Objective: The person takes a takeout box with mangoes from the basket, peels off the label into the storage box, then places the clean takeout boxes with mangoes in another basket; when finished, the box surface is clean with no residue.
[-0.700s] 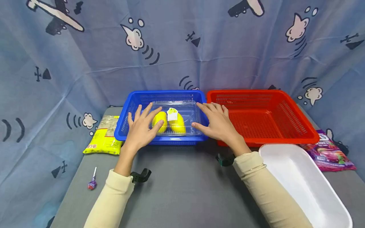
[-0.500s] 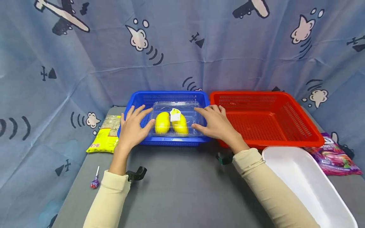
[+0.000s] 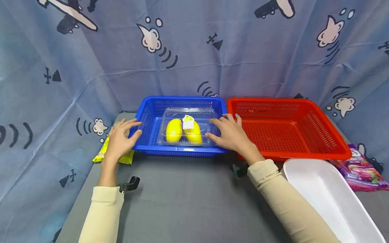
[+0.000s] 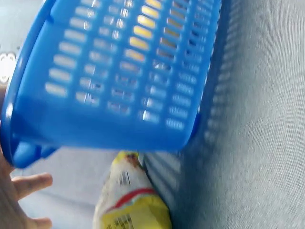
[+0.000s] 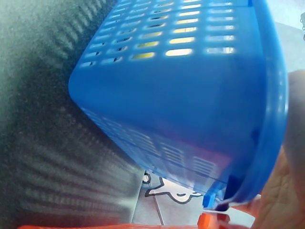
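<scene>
Altogether, two baskets sit side by side on the counter (image 3: 182, 199), a blue basket (image 3: 182, 149) and a red basket (image 3: 297, 155). One clear plastic box (image 3: 204, 118) lies inside the blue basket, with two yellow fruits (image 3: 174, 131) showing in it and one white label (image 3: 188, 124) by the right-hand fruit. One white tub (image 3: 322, 189) is in front of the red basket, and two bags lie at the sides: a yellow bag (image 3: 126, 158), partly hidden, and a purple bag (image 3: 361, 171). The left hand (image 3: 120, 139) is spread fairly wide at the blue basket's left rim, grasping nothing. The right hand (image 3: 230, 135) reaches over the right rim, thumb and fingers apart, fingertips by the box; whether either hand touches anything, I cannot tell.
</scene>
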A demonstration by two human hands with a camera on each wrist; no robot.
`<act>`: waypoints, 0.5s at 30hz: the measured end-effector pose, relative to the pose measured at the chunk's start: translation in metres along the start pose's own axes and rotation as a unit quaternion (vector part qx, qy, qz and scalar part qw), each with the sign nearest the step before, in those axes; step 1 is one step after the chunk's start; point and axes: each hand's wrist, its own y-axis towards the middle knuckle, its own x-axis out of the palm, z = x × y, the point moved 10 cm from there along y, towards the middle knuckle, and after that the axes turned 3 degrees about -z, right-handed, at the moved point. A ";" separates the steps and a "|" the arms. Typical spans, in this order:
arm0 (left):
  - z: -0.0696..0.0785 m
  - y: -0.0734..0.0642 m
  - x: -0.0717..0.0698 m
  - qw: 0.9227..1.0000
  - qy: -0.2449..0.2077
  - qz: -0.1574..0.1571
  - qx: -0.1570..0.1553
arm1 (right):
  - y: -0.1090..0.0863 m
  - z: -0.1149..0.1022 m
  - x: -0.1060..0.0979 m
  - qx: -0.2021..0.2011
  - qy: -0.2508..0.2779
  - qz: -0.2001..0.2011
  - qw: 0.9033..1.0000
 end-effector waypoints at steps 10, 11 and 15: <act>-0.023 0.001 0.000 0.998 -0.060 -0.011 0.010 | 0.010 -0.005 0.006 -0.040 0.070 -0.014 0.997; -0.024 0.001 0.000 0.998 -0.063 -0.013 0.012 | 0.011 -0.004 0.005 -0.040 0.071 -0.010 0.997; -0.027 0.000 0.001 0.997 -0.077 -0.013 0.019 | 0.015 0.001 0.004 -0.034 0.043 0.004 0.998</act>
